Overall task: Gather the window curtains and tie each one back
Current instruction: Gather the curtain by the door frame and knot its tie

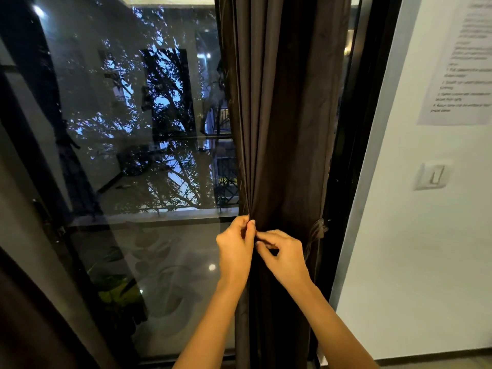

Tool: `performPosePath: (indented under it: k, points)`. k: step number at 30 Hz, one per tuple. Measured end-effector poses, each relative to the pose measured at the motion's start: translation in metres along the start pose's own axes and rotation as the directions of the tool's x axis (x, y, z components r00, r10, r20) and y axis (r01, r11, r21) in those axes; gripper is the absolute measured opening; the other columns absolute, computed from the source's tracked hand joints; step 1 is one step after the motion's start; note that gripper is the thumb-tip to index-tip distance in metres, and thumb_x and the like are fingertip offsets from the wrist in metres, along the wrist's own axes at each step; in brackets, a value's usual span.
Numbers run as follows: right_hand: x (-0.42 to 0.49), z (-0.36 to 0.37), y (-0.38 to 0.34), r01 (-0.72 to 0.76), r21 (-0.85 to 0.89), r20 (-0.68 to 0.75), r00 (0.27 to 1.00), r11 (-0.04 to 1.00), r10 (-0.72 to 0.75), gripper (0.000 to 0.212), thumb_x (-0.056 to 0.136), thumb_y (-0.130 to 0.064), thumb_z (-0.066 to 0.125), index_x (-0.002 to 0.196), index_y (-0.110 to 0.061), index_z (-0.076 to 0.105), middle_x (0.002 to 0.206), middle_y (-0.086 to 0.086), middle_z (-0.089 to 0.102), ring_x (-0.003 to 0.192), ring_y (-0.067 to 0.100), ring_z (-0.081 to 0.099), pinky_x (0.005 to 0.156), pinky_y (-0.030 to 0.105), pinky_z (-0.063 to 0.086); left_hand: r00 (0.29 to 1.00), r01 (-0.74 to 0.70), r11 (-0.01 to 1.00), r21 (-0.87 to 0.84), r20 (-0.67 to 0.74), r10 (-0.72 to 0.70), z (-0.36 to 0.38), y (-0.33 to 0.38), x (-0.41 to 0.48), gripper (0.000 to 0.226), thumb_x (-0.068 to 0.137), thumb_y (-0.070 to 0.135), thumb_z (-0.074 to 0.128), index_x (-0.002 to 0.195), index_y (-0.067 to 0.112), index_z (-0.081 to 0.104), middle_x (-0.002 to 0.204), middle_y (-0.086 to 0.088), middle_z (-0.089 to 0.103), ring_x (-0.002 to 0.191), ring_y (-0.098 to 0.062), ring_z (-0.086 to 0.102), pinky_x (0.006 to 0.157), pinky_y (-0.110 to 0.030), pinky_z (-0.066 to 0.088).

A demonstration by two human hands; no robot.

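On curtain (279, 129), left hand (235, 246), right hand (283, 255) pinching, tieback (318, 230) half-hidden

The printed sheet (460, 59) on the wall seems too blurred to read.

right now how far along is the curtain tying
Done: the curtain is bunched into a narrow column at the right of the window. In hand: the left hand and right hand pinch its front edge, level with the tieback showing at its far side; no finished knot can be seen. Left: securing this tie, then any other curtain, none clearly in view.
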State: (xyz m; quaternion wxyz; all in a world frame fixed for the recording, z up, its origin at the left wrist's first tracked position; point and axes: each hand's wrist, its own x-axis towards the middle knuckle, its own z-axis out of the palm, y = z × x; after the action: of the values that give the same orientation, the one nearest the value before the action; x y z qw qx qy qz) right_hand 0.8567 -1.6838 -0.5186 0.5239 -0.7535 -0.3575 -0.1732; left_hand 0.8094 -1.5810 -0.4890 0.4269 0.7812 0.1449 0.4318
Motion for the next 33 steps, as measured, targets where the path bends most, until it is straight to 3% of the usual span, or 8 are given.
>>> performPosePath:
  k: [3, 6, 9, 11, 14, 17, 22, 33]
  points:
    - [-0.008, -0.024, -0.007, 0.014, -0.098, -0.319, 0.947, 0.995, -0.045, 0.023, 0.085, -0.013, 0.069, 0.109, -0.013, 0.07, 0.103, -0.007, 0.064, 0.092, 0.007, 0.062, 0.081, 0.017, 0.049, 1.0, 0.016, 1.0, -0.006, -0.011, -0.016, 0.0, -0.001, -0.002, 0.023, 0.091, 0.014, 0.061, 0.11, 0.003, 0.067, 0.092, -0.007, 0.072, 0.083, -0.011, 0.067, 0.075, -0.006, 0.046]
    - [-0.004, -0.051, -0.002, -0.175, -0.023, -0.613, 0.78, 0.984, 0.124, 0.026, 0.085, -0.018, 0.069, 0.11, -0.013, 0.065, 0.105, 0.001, 0.061, 0.093, 0.016, 0.058, 0.079, 0.014, 0.045, 1.0, 0.027, 1.0, -0.011, -0.009, -0.027, 0.0, -0.001, -0.003, 0.025, 0.09, 0.011, 0.061, 0.113, 0.002, 0.065, 0.095, -0.007, 0.071, 0.083, -0.005, 0.063, 0.074, 0.004, 0.041]
    - [0.011, -0.064, 0.012, -0.349, 0.047, -0.546, 0.775, 0.936, 0.317, 0.039, 0.083, -0.028, 0.071, 0.118, -0.014, 0.061, 0.113, 0.002, 0.058, 0.099, 0.015, 0.055, 0.083, 0.021, 0.044, 1.0, 0.021, 1.0, 0.003, 0.007, -0.021, 0.001, 0.0, -0.003, 0.025, 0.09, 0.011, 0.061, 0.114, 0.002, 0.065, 0.095, -0.007, 0.071, 0.084, -0.003, 0.062, 0.072, 0.006, 0.039]
    - [0.018, -0.065, 0.017, -0.372, -0.008, -0.501, 0.805, 0.928, 0.318, 0.034, 0.083, -0.027, 0.071, 0.114, -0.014, 0.064, 0.109, 0.002, 0.061, 0.094, 0.011, 0.055, 0.081, 0.023, 0.046, 1.0, 0.013, 1.0, 0.011, 0.009, -0.013, 0.003, 0.0, -0.003, 0.025, 0.09, 0.01, 0.061, 0.113, 0.002, 0.065, 0.094, -0.008, 0.072, 0.083, -0.003, 0.061, 0.071, 0.007, 0.038]
    - [0.024, -0.059, 0.019, -0.353, -0.037, -0.461, 0.836, 0.935, 0.297, 0.022, 0.084, -0.016, 0.069, 0.105, -0.01, 0.068, 0.098, 0.004, 0.067, 0.083, 0.009, 0.059, 0.078, 0.023, 0.052, 1.0, 0.011, 1.0, 0.013, 0.005, -0.011, 0.006, 0.001, -0.002, 0.024, 0.09, 0.01, 0.062, 0.112, 0.001, 0.066, 0.093, -0.009, 0.072, 0.082, -0.004, 0.062, 0.072, 0.007, 0.038]
    - [0.026, -0.048, 0.014, -0.319, -0.017, -0.402, 0.87, 0.948, 0.285, 0.021, 0.083, -0.005, 0.067, 0.104, -0.009, 0.069, 0.095, 0.002, 0.067, 0.08, 0.005, 0.058, 0.074, 0.004, 0.043, 1.0, 0.002, 1.0, 0.005, 0.003, -0.002, 0.009, 0.002, 0.0, 0.023, 0.089, 0.009, 0.063, 0.111, 0.001, 0.066, 0.092, -0.008, 0.072, 0.081, -0.004, 0.062, 0.072, 0.005, 0.04]
    - [0.017, -0.02, 0.001, -0.199, -0.004, -0.284, 0.94, 0.98, 0.19, 0.023, 0.083, -0.004, 0.067, 0.105, -0.01, 0.069, 0.093, -0.006, 0.065, 0.08, -0.008, 0.058, 0.076, -0.002, 0.04, 0.999, 0.007, 1.0, -0.012, 0.037, -0.007, 0.014, 0.004, 0.0, 0.02, 0.088, 0.011, 0.064, 0.107, 0.004, 0.068, 0.09, -0.002, 0.072, 0.079, -0.002, 0.063, 0.071, 0.002, 0.041]
    - [0.016, -0.002, -0.004, -0.184, 0.139, -0.171, 0.963, 0.973, 0.206, 0.021, 0.081, -0.008, 0.071, 0.1, -0.018, 0.071, 0.089, -0.018, 0.067, 0.088, -0.01, 0.062, 0.079, 0.007, 0.048, 0.999, -0.002, 1.0, -0.008, 0.049, 0.002, 0.008, 0.003, 0.001, 0.018, 0.087, 0.009, 0.065, 0.104, 0.006, 0.069, 0.087, 0.002, 0.071, 0.076, 0.005, 0.06, 0.07, 0.002, 0.041]
